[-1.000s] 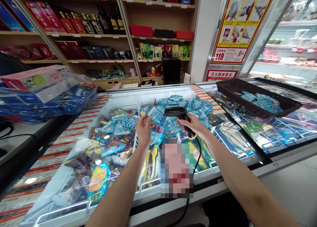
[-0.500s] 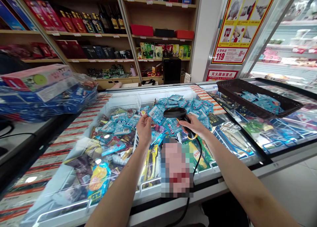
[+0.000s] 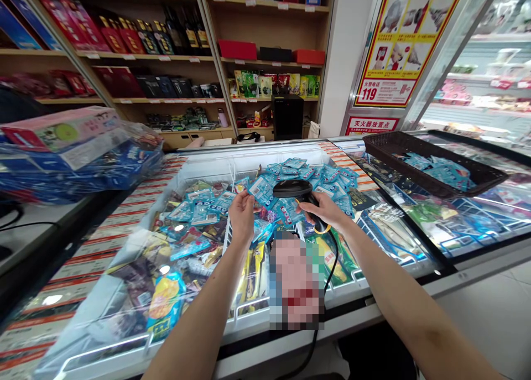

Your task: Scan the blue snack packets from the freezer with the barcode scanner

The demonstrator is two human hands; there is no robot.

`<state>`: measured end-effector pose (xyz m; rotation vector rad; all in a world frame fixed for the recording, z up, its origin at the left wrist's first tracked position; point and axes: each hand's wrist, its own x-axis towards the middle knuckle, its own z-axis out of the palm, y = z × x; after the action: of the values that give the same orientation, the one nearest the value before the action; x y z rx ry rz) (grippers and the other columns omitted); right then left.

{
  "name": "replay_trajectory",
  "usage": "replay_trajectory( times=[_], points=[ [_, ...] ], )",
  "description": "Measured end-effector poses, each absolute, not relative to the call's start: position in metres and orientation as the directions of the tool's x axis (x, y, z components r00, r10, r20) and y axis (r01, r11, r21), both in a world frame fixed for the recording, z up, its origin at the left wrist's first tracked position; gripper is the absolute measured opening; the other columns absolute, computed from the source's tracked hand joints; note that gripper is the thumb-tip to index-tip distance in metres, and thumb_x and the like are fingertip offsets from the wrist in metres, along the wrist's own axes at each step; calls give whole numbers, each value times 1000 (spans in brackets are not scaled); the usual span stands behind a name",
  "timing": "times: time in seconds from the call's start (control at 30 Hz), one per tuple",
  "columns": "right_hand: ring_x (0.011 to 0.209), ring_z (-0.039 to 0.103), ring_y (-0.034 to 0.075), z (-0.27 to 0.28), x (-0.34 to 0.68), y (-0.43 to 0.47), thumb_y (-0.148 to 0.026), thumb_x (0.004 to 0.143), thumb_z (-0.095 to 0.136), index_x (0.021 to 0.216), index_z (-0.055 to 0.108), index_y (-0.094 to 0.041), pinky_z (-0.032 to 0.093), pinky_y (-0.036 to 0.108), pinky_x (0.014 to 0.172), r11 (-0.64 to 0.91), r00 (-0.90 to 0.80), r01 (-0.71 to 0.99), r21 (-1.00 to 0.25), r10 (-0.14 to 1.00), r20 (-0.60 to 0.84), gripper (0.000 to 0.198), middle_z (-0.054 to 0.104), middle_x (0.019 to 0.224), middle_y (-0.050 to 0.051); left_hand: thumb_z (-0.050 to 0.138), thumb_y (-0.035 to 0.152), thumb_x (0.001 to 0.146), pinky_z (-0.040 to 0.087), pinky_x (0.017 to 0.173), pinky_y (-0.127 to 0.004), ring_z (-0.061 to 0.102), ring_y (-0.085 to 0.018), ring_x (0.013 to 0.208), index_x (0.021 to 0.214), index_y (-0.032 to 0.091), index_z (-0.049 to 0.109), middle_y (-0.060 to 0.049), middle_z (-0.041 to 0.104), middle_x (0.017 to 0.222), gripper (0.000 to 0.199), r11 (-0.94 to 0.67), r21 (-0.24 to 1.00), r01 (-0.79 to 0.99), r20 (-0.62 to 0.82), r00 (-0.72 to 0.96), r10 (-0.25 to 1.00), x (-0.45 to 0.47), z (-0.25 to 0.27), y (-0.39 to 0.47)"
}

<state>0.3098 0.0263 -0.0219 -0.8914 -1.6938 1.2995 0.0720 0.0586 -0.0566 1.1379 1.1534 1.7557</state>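
Observation:
Over the glass top of a chest freezer (image 3: pixel 207 161), my left hand (image 3: pixel 241 217) pinches a small blue packet (image 3: pixel 260 191) by its edge, its barcode side showing. My right hand (image 3: pixel 321 209) is wrapped round the handle of a black barcode scanner (image 3: pixel 292 188), whose head points left towards the packet. Packet and scanner head are close, with a small gap between them. Many similar blue packets (image 3: pixel 294 165) lie in a heap on the glass behind the scanner, and a second group of blue packets (image 3: pixel 203 206) is spread left of my left hand.
To the right, a dark brown basket (image 3: pixel 381 147) holds more blue packets. Wrapped boxes (image 3: pixel 66 153) are stacked at the left. The scanner's black cable (image 3: pixel 333 258) hangs over the freezer's front edge. A blurred patch (image 3: pixel 296 280) hides part of the front. Stocked shelves (image 3: pixel 174 56) stand behind.
Almost nothing differs. The scanner has shifted very slightly left, while my left hand keeps its hold on the packet in the same place.

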Motion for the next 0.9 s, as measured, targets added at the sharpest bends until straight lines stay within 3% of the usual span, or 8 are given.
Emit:
replay_trajectory(
  times=[0.63, 0.9],
  points=[
    [44, 51, 9, -18, 308, 24, -52, 80, 61, 92, 55, -18, 42, 25, 43, 242, -401, 72, -968, 895, 194, 37, 67, 79, 3, 64, 36, 71, 52, 55, -25, 53, -10, 61, 99, 17, 60, 1, 55, 73, 33, -328, 937, -119, 263, -379, 887, 70, -56, 59],
    [46, 53, 10, -21, 310, 26, -55, 79, 61, 93, 58, -19, 43, 25, 44, 231, -387, 96, -968, 905, 177, 38, 68, 79, 4, 57, 35, 77, 46, 55, -21, 51, -8, 59, 107, 16, 58, 1, 57, 75, 36, -398, 913, 90, 370, -595, 714, 30, -35, 61]
  ],
)
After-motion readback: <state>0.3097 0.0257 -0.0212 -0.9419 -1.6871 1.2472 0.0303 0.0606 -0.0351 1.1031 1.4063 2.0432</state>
